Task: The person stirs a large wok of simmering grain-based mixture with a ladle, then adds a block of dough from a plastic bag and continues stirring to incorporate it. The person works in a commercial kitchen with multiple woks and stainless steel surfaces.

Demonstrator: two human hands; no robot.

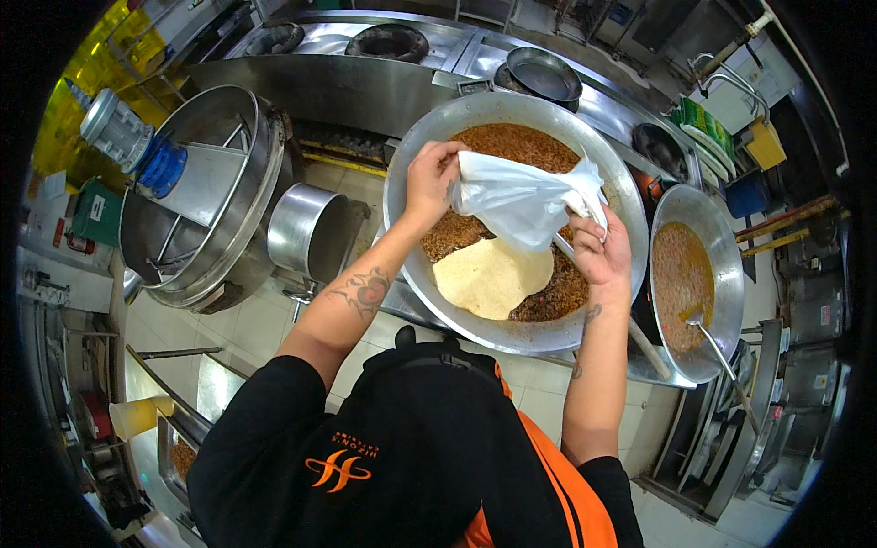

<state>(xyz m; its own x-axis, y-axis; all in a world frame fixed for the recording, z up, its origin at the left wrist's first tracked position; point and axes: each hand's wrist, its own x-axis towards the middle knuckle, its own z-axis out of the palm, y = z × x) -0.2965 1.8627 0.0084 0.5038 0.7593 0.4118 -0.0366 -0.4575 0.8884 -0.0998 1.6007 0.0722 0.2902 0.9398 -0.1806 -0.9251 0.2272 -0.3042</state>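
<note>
Both hands hold a whitish, translucent plastic bag [510, 195] stretched out above a large round metal pan [418, 147]. My left hand [431, 178] pinches one upper corner of the bag. Gathered plastic at the other end is gripped by my right hand [599, 243]. Brown minced food [521, 140] fills the pan, and a pale yellow powdery heap [490, 277] lies on it at the near side. A long handle [647, 346] leans over the pan's right rim, its upper part partly hidden by my right hand and forearm.
Right of the pan stands a second metal pan [730, 274] of orange-brown stew with a ladle [712, 342] in it. At left are a big tilted mixing kettle [264, 171] and a steel pot [298, 229]. Behind runs a stove with a black frying pan [545, 72].
</note>
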